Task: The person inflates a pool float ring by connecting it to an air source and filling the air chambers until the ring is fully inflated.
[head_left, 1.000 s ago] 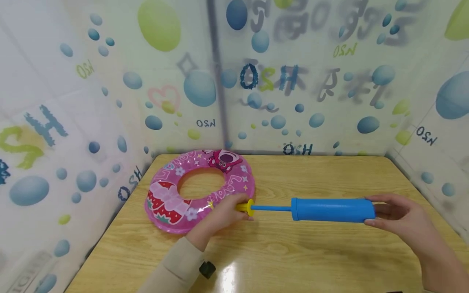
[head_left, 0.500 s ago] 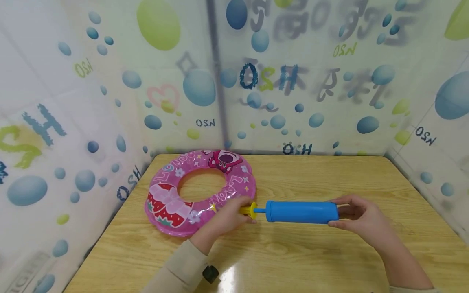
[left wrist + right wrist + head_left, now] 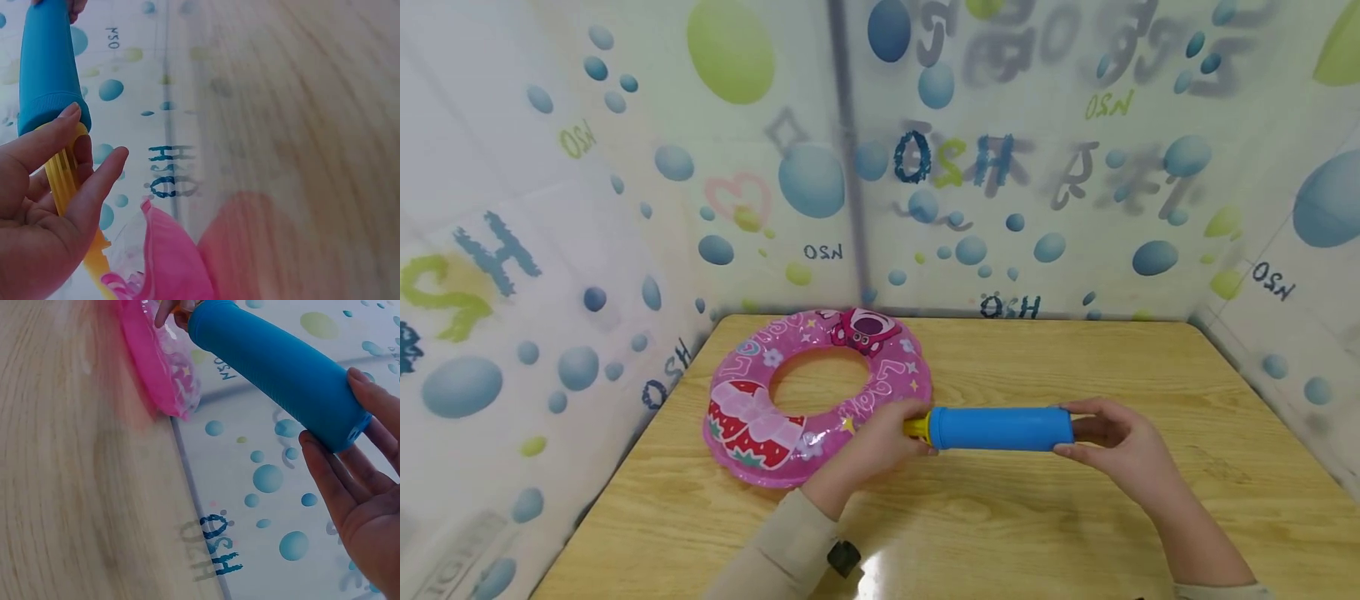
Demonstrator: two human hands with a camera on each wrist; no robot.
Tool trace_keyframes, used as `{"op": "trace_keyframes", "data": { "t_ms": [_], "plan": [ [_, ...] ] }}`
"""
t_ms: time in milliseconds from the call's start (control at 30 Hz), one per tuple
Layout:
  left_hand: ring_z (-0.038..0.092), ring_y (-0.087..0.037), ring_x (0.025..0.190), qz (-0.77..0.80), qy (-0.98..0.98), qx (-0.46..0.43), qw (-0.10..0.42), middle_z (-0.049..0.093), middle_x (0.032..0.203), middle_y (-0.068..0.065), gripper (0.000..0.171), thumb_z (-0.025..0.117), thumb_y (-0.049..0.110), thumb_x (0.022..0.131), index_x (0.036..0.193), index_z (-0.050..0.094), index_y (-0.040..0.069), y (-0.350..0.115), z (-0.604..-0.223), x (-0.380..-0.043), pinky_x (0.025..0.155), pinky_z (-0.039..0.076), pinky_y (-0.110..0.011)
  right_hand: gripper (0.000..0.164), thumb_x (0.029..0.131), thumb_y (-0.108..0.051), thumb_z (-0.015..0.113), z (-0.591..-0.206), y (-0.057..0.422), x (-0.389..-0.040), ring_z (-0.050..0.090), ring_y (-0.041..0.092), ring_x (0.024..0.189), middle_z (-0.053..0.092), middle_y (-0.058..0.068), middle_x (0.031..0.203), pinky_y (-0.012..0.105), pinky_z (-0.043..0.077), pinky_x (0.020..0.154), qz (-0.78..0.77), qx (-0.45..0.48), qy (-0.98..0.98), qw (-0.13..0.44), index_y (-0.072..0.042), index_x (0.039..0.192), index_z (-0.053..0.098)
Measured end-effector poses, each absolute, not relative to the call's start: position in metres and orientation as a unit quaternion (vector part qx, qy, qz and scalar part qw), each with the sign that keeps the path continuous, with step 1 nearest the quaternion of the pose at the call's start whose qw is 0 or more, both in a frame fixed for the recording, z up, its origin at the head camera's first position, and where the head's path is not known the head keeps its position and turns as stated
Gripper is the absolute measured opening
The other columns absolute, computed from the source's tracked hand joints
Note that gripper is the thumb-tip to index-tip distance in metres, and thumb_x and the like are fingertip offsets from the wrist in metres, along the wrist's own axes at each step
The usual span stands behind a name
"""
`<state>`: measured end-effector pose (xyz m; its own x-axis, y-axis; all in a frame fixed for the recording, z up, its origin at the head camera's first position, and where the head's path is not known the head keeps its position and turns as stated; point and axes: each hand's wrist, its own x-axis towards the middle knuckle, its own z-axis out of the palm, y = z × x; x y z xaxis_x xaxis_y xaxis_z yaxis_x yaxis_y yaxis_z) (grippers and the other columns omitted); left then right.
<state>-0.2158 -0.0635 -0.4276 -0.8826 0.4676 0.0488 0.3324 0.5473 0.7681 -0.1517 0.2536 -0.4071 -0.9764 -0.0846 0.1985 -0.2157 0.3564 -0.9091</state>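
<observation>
A blue hand pump (image 3: 1006, 428) lies level between the two hands, above the table. My left hand (image 3: 887, 435) grips its yellow nozzle end (image 3: 62, 178), fingers and thumb curled round it. The blue rod is out of sight, so the yellow part meets the blue barrel. At the barrel's other end my right hand (image 3: 1120, 446) pinches the rim between thumb and fingers, as the right wrist view (image 3: 365, 481) also shows. Beside and behind my left hand lies a pink inflated swim ring (image 3: 752, 367), printed with strawberries and a bear.
The wooden table (image 3: 1037, 533) runs back to a wall sheet (image 3: 1015, 100) with blue and green bubbles. Similar sheets stand at the left and right. A small black object (image 3: 844, 558) sits at the left sleeve (image 3: 782, 542).
My right hand has moved left with the blue barrel, and the rod has slid fully inside it. My left hand has shifted slightly right while holding the yellow part.
</observation>
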Motion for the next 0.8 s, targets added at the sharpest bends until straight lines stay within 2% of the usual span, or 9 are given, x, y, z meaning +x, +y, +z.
{"op": "trace_keyframes", "data": {
  "t_ms": [133, 267, 533, 800],
  "plan": [
    [0.057, -0.019, 0.093, 0.434, 0.873, 0.207, 0.082, 0.062, 0.102, 0.001, 0.043, 0.079, 0.009, 0.083, 0.122, 0.064, 0.008, -0.065, -0.422, -0.218, 0.087, 0.052, -0.036, 0.049, 0.084, -0.010, 0.077, -0.405, 0.261, -0.150, 0.066, 0.005, 0.092, 0.066, -0.011, 0.106, 0.027, 0.057, 0.072, 0.562, 0.080, -0.819, 0.088, 0.000, 0.128, 0.059],
    [0.057, -0.020, 0.093, 0.439, 0.873, 0.198, 0.081, 0.061, 0.102, 0.000, 0.046, 0.079, 0.009, 0.082, 0.125, 0.063, 0.008, -0.069, -0.418, -0.220, 0.087, 0.052, -0.037, 0.047, 0.086, -0.009, 0.075, -0.403, 0.273, -0.149, 0.065, 0.002, 0.093, 0.064, -0.017, 0.107, 0.023, 0.056, 0.071, 0.562, 0.067, -0.817, 0.108, -0.004, 0.131, 0.059],
    [0.057, -0.019, 0.090, 0.427, 0.878, 0.202, 0.080, 0.062, 0.099, 0.000, 0.043, 0.080, 0.009, 0.082, 0.121, 0.063, 0.005, -0.081, -0.419, -0.225, 0.085, 0.052, -0.035, 0.045, 0.087, 0.000, 0.071, -0.405, 0.298, -0.143, 0.064, 0.000, 0.094, 0.063, -0.018, 0.114, 0.019, 0.054, 0.071, 0.609, 0.068, -0.782, 0.116, -0.008, 0.130, 0.062],
    [0.056, -0.018, 0.087, 0.420, 0.880, 0.206, 0.078, 0.062, 0.095, 0.001, 0.036, 0.080, 0.010, 0.081, 0.114, 0.065, 0.006, -0.097, -0.422, -0.229, 0.082, 0.051, -0.035, 0.044, 0.088, 0.005, 0.068, -0.408, 0.313, -0.137, 0.064, 0.000, 0.095, 0.062, -0.014, 0.118, 0.018, 0.054, 0.072, 0.636, 0.088, -0.758, 0.114, -0.003, 0.131, 0.060]
  ]
}}
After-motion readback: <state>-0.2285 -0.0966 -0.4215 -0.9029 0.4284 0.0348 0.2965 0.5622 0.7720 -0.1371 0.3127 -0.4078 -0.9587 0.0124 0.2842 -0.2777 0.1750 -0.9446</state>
